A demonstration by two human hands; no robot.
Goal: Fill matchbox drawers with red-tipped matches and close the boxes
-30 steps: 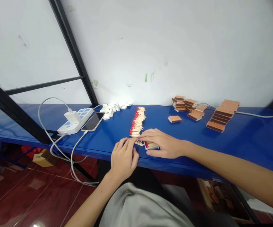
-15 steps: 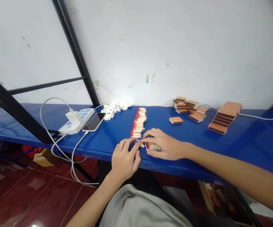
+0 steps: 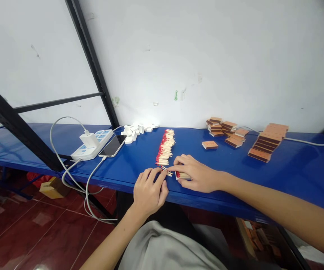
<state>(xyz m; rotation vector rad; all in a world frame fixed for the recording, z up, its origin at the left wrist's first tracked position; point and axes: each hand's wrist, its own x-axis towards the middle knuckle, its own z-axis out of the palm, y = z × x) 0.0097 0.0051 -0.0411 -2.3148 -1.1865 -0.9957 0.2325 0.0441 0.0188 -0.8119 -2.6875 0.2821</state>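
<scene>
A long row of red-tipped matches (image 3: 165, 147) lies on the blue table (image 3: 291, 168). At its near end my left hand (image 3: 148, 192) pinches a few loose matches (image 3: 166, 170) between curled fingers. Beside it my right hand (image 3: 198, 173) is closed over a small open matchbox tray (image 3: 181, 175) filled with matches, its forefinger reaching toward the loose matches. Both hands rest at the table's front edge.
Stacks of brown matchboxes (image 3: 265, 141) and a smaller pile (image 3: 225, 130) sit at the back right, one single box (image 3: 209, 144) nearer. White trays (image 3: 135, 131) lie by the wall. A phone (image 3: 112, 145) and power strip (image 3: 91, 144) with cables sit left. A black frame post (image 3: 93, 63) slants up.
The hands have drawn a few matches off the near end of the row toward the tray; my right hand has curled tighter around the tray. The camera view has shifted slightly.
</scene>
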